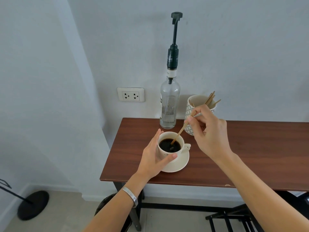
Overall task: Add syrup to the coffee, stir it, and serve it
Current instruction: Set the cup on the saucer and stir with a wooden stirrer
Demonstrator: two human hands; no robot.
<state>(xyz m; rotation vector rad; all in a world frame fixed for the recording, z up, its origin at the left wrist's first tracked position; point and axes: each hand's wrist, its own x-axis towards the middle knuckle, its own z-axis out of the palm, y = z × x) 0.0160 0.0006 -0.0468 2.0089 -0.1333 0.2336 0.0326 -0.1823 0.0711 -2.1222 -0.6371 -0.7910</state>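
A cream cup of black coffee stands on a cream saucer near the table's left end. My left hand wraps the cup's left side, thumb on the front wall. My right hand pinches a thin wooden stir stick whose lower tip dips into the coffee. Behind the cup stands a clear glass syrup bottle with a tall black pump.
A patterned mug with several more wooden sticks sits at the back, right of the bottle and partly behind my right hand. The brown table stands against a white wall with a socket. Black chair parts and a stand base are on the floor.
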